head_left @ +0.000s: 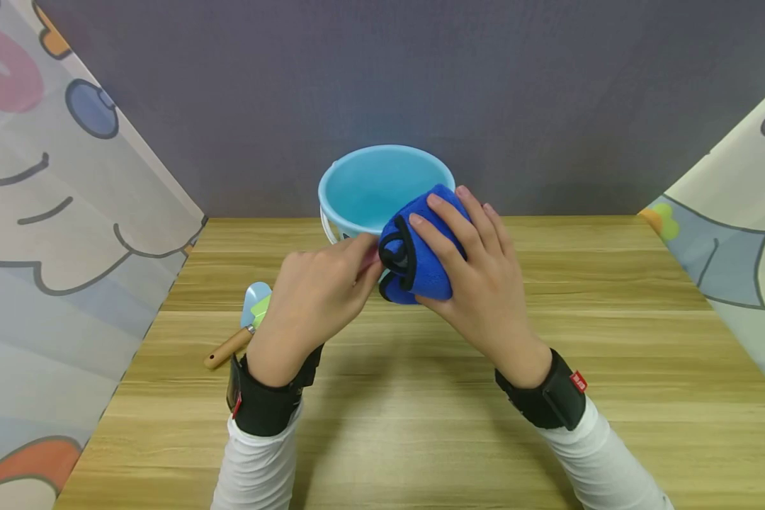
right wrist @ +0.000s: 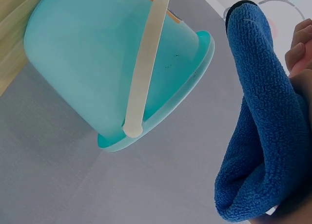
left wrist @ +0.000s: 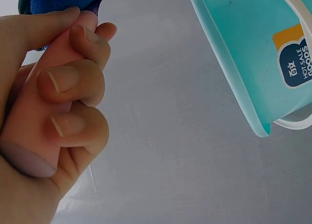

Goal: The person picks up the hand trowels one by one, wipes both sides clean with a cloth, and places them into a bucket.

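My left hand (head_left: 319, 294) grips a pink handle (left wrist: 25, 124) with a grey end, its fingers curled round it in the left wrist view. The handle's far end runs up to a blue towel (head_left: 428, 278) with black edging, which hides whatever the handle carries. On the towel's other side, my right hand (head_left: 487, 283) holds the folded cloth, fingers spread over its top and thumb underneath. Both hands are raised in front of a light blue bucket (head_left: 389, 150), and the towel overlaps the bucket's front right rim in the head view.
At the left of the wooden table (head_left: 408, 425) lies a small tool with a wooden handle (head_left: 228, 348), beside blue and green blades (head_left: 253, 296), partly behind my left hand. The bucket has a white carrying handle (right wrist: 146, 63). A dark grey wall (head_left: 382, 71) stands behind it.
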A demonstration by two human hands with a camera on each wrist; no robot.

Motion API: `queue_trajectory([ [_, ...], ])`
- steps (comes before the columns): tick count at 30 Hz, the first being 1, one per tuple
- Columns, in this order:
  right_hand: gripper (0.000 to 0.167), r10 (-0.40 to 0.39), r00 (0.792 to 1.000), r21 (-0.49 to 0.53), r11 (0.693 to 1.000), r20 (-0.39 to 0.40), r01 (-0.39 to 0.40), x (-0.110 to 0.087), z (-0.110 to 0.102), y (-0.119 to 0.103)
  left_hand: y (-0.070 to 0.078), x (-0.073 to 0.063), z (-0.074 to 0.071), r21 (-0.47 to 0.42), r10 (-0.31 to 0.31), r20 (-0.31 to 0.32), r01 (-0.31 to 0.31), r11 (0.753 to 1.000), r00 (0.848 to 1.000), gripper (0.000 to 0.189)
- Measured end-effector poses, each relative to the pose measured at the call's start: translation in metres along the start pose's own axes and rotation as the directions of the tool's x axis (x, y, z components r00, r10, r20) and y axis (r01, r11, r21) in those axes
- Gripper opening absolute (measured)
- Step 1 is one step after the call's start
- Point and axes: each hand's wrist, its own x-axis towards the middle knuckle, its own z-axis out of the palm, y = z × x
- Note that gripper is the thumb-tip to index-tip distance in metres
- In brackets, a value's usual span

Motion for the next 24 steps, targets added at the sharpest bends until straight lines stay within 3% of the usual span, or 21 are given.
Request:
queue_trajectory([
  [16, 0.099, 0.040, 0.999, 0.008, 0.999, -0.025, -0.040, 0.002, 0.000, 0.004, -0.003, -0.001, -0.001, -0.012, 0.022, -0.056, -0.022, 1.000, 0.998, 0.021],
  [24, 0.099, 0.071, 0.997, 0.004, 0.997, -0.038, -0.071, 0.002, -0.001, 0.011, -0.008, -0.002, -0.005, -0.031, -0.026, -0.057, 0.024, 0.999, 0.998, 0.024],
])
